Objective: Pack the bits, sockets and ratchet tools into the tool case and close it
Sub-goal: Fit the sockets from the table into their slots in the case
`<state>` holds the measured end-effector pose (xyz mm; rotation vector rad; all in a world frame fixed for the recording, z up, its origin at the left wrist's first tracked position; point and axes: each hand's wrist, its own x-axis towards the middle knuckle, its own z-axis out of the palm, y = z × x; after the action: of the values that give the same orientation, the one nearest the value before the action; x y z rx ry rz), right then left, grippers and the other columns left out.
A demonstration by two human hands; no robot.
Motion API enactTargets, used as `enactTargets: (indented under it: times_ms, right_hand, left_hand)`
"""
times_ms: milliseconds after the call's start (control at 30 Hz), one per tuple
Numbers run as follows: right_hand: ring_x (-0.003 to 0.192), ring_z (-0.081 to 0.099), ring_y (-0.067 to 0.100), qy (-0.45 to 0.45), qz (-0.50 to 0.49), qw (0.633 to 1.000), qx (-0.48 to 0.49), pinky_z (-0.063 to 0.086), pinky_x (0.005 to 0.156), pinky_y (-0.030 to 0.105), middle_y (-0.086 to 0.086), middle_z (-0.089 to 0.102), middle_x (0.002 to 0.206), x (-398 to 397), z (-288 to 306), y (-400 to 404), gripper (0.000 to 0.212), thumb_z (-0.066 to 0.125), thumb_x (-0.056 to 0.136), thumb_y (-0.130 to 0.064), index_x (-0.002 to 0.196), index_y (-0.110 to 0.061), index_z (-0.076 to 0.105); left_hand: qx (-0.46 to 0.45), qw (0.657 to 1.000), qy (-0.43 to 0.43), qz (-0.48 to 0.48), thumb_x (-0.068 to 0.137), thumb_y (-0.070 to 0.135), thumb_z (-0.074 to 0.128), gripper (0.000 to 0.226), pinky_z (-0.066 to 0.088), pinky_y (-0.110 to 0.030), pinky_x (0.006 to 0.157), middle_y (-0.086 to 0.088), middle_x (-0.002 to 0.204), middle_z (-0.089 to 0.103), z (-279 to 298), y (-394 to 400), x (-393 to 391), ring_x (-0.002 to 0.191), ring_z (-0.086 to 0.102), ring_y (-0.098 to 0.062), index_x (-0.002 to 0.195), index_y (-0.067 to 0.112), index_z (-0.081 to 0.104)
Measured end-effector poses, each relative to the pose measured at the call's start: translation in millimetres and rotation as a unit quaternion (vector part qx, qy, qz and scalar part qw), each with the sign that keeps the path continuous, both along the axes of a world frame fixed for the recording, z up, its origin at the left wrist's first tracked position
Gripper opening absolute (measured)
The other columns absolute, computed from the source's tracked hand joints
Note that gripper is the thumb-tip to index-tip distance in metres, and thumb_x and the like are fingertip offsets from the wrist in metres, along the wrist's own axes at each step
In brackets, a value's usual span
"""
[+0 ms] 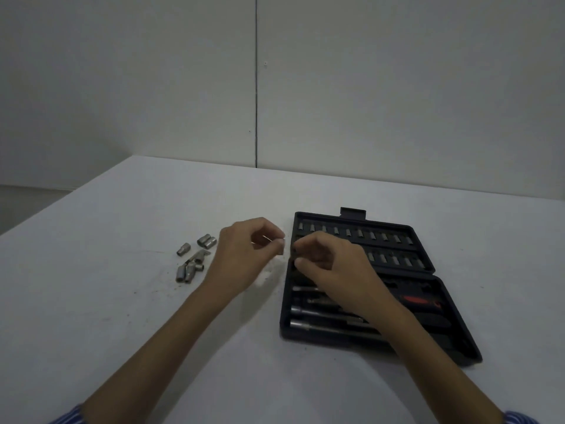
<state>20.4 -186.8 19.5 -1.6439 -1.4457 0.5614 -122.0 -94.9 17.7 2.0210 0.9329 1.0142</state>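
Note:
A black tool case [428, 240] lies open on the table, right of centre. Its far half holds two rows of silver bits [360, 232]. Its near half holds long metal extension bars [324, 327] and a red-handled tool [420, 300]. My left hand [244, 255] hovers just left of the case and pinches a small silver bit [280, 244] at its fingertips. My right hand [324, 258] is over the case's left edge with fingers curled, pressing something small and dark at the hinge area; what it holds is hidden. Several loose sockets [195, 258] lie on the table to the left.
The white table [122, 301] has a far edge near a grey wall and a left edge dropping off to the floor. Small dark specks of dirt lie around the sockets. Blue striped sleeves show at the bottom corners.

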Motion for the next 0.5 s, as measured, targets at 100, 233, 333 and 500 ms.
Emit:
enactTargets:
  times_ms: [100, 233, 333, 500]
  right_hand:
    - [0.087, 0.066, -0.002, 0.05, -0.003, 0.999, -0.001, 0.051, 0.076, 0.011, -0.009, 0.071, 0.095, 10.9, 1.1, -8.6, 0.018, 0.07, 0.083, -0.015, 0.1, -0.021, 0.065]
    - [0.08, 0.068, -0.001, 0.081, -0.033, 0.996, 0.004, 0.051, 0.069, 0.01, -0.007, 0.072, 0.09, 19.7, -0.7, -16.6, 0.021, 0.072, 0.082, -0.018, 0.1, -0.024, 0.066]
    - [0.078, 0.067, -0.003, 0.073, -0.048, 0.996, 0.009, 0.05, 0.068, 0.008, -0.006, 0.072, 0.087, 24.2, -2.8, -20.0, 0.021, 0.072, 0.082, -0.017, 0.101, -0.022, 0.068]
    - [0.075, 0.067, 0.002, 0.068, -0.062, 0.996, -0.009, 0.05, 0.062, 0.01, -0.004, 0.071, 0.083, 30.0, 0.1, -23.9, 0.017, 0.072, 0.081, -0.019, 0.097, -0.026, 0.07]
  left_hand:
    - [-0.021, 0.999, -0.011, -0.041, 0.077, 0.009, 0.072, 0.011, 0.048, -0.01, 0.064, 0.008, 0.071, 0.069, -2.6, -7.7, 18.1, 0.067, 0.064, -0.005, 0.078, 0.019, 0.069]
    - [-0.048, 0.996, -0.035, -0.073, 0.077, 0.012, 0.074, 0.006, 0.054, -0.021, 0.069, 0.004, 0.075, 0.071, -9.0, -12.7, 34.3, 0.073, 0.066, -0.012, 0.08, 0.017, 0.07]
    - [-0.069, 0.992, -0.058, -0.089, 0.08, 0.012, 0.07, 0.001, 0.054, -0.02, 0.07, 0.002, 0.075, 0.071, -13.0, -15.0, 39.7, 0.072, 0.067, -0.01, 0.082, 0.013, 0.071]
    - [-0.056, 0.993, -0.072, -0.081, 0.083, 0.013, 0.068, 0.004, 0.056, -0.03, 0.076, 0.004, 0.078, 0.071, -20.6, -14.8, 38.9, 0.078, 0.068, -0.012, 0.084, 0.015, 0.07]
